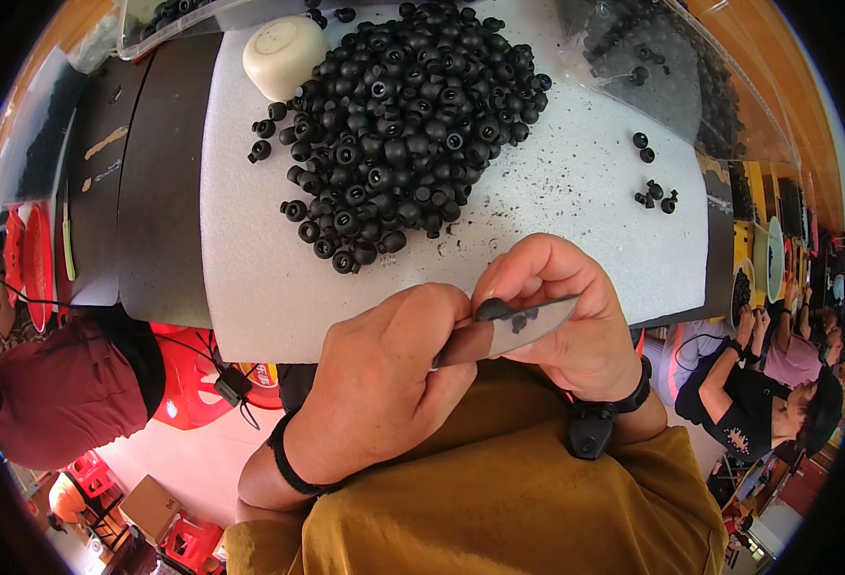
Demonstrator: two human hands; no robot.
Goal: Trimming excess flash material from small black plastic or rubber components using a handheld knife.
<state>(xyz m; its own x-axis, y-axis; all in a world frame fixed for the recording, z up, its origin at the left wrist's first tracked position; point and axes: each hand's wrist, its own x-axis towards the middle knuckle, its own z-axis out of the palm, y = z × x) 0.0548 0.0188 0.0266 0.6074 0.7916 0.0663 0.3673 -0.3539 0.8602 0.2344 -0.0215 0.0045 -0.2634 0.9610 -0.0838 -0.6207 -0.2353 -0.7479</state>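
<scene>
My left hand [389, 369] is closed round the handle of a small knife [540, 324], its blade pointing right. Between thumb and fingers, my right hand [571, 316] pinches a small black rounded part [492, 309], which lies against the blade near my left fingertips. Both hands are close together over the near edge of a white foam sheet [585, 211]. Beyond them lies a big heap of similar black knobbed parts [398, 125], some with a hole showing. My fingers partly hide the held part and the knife's handle.
A cream-coloured rounded container [283, 53] stands against the heap's left side. At the far right is a clear plastic bin [671, 86] with black parts. Several loose parts [654, 196] and black crumbs dot the foam. Other people sit left and right [739, 402].
</scene>
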